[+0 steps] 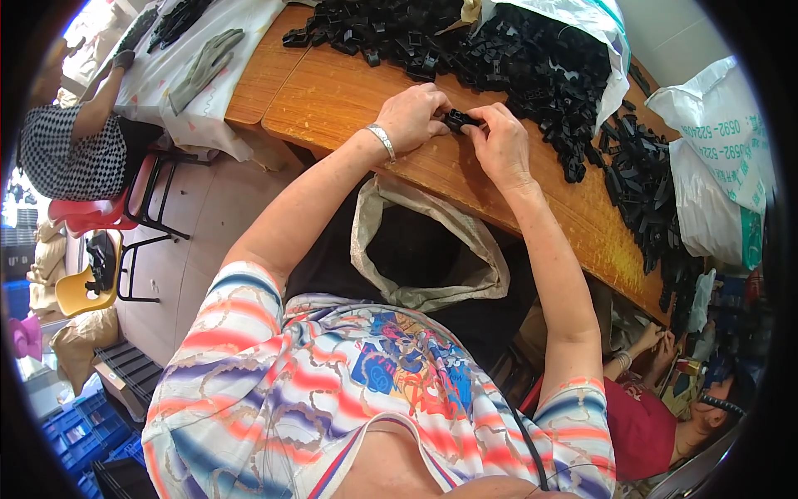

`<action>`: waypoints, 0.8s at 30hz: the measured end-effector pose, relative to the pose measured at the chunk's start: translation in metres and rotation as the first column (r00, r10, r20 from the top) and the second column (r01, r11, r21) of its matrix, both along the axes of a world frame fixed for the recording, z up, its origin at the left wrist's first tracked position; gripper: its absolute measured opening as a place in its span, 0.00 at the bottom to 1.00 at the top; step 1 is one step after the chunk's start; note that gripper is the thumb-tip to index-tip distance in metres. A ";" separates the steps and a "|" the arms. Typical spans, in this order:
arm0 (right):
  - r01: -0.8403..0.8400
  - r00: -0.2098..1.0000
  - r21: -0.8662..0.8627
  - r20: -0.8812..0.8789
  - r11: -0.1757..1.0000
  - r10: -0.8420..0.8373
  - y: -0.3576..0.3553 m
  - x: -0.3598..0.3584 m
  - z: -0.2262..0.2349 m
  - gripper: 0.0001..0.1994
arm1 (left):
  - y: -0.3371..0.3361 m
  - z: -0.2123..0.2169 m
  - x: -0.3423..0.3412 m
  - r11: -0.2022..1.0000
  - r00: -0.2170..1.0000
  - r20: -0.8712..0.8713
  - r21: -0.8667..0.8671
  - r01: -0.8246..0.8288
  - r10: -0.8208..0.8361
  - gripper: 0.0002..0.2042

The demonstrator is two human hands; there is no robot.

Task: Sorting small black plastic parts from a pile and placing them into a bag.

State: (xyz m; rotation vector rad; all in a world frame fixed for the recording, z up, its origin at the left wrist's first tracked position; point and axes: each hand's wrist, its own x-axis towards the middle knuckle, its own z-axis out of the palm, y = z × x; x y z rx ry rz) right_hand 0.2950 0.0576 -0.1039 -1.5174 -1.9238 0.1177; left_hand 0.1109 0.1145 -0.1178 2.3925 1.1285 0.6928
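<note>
Between my two hands, just above the near edge of the wooden table (332, 96), is a small black plastic part (456, 121). My left hand (409, 118) pinches its left end, with a silver bracelet on the wrist. Fingers of my right hand (501, 143) are closed on its right end. Much of the part is hidden by my fingertips. Beyond my hands lies a large heap of similar black plastic parts (515, 62), reaching along the table to the right. Below the table edge, at my lap, an open woven sack (366, 241) shows a dark inside.
White printed sacks (719, 158) stand at the right, another white bag (611, 50) at the back. One person (648, 424) works at the lower right. Another person (71, 150) sits at the upper left by a cloth-covered table with a grey glove (204, 71). Blue crates (87, 424) stand lower left.
</note>
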 end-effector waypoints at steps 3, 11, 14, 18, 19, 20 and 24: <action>-0.011 1.000 0.011 0.026 1.000 0.011 0.001 0.001 -0.001 0.09 | 0.000 0.000 0.001 1.000 1.000 -0.007 -0.003 -0.002 0.002 0.13; -0.113 0.890 0.057 0.451 0.992 0.075 -0.010 -0.015 -0.017 0.17 | 0.002 0.004 -0.002 0.999 1.000 0.016 -0.030 0.014 -0.013 0.13; -0.100 0.943 0.107 0.329 0.989 0.060 -0.005 -0.013 -0.018 0.15 | 0.006 0.002 0.002 0.998 1.000 0.010 -0.062 -0.019 0.020 0.12; -0.052 0.991 0.005 0.122 0.999 0.051 -0.022 -0.007 -0.013 0.12 | 0.005 0.003 -0.004 0.975 0.980 0.009 -0.094 0.200 -0.200 0.14; -0.057 0.994 -0.020 0.095 0.998 0.059 -0.036 -0.009 -0.012 0.12 | 0.005 0.008 -0.011 0.925 0.957 0.054 -0.246 0.290 -0.285 0.15; -0.061 0.996 -0.048 0.067 0.997 0.064 -0.053 -0.011 -0.012 0.11 | 0.003 0.012 -0.017 0.893 0.951 0.167 -0.333 0.304 -0.261 0.14; -0.206 0.978 -0.074 -0.031 0.976 0.204 -0.120 -0.032 -0.011 0.13 | 0.028 -0.001 -0.030 0.984 0.978 0.209 0.167 -0.062 0.026 0.13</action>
